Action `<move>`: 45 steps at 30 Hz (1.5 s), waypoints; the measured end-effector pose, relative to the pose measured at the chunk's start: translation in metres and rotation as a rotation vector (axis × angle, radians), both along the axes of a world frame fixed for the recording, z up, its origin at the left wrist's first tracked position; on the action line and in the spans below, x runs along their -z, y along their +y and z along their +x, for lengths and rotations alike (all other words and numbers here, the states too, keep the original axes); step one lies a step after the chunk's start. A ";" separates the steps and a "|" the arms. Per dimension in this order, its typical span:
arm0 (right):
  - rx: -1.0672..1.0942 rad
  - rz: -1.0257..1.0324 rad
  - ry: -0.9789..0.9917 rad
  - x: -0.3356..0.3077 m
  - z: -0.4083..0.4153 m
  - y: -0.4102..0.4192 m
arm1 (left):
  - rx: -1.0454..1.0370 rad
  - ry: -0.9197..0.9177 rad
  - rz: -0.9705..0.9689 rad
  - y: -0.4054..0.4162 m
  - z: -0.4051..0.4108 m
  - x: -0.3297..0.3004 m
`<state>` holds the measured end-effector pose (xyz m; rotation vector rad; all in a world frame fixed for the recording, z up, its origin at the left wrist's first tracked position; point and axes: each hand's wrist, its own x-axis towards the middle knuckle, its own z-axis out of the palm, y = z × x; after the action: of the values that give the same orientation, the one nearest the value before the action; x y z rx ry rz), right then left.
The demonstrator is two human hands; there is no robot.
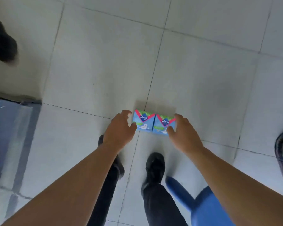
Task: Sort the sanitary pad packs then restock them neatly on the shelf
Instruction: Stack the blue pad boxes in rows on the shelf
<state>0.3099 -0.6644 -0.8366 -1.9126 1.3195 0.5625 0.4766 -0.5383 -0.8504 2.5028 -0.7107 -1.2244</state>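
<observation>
Two glossy blue rectangular pad packs (154,122) side by side, pressed between curled left hand (119,131) and right hand (184,136).

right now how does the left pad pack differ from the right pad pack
The left pad pack sits slightly higher in the view than the right pad pack. The left hand holds the left pack at its outer edge, leaving its front clear, while the right hand holds the right pack with its thumb over the lower front. They share the same blue print with pink chevron and green top, and stand side by side, touching.
</observation>
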 end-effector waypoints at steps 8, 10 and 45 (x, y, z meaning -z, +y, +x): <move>0.345 0.308 -0.027 0.177 0.020 0.034 | 0.024 0.097 0.129 -0.007 -0.005 0.177; 0.403 0.305 -0.022 0.223 0.028 0.041 | -0.001 0.134 0.150 -0.009 -0.006 0.216; -0.484 0.161 -0.750 -0.206 0.313 0.164 | -1.158 -0.004 -0.769 0.234 0.148 -0.216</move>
<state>0.6226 -0.5007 -0.6301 -2.0114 0.3296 0.1265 0.6247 -0.3040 -0.6339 1.7088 0.2800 -0.3773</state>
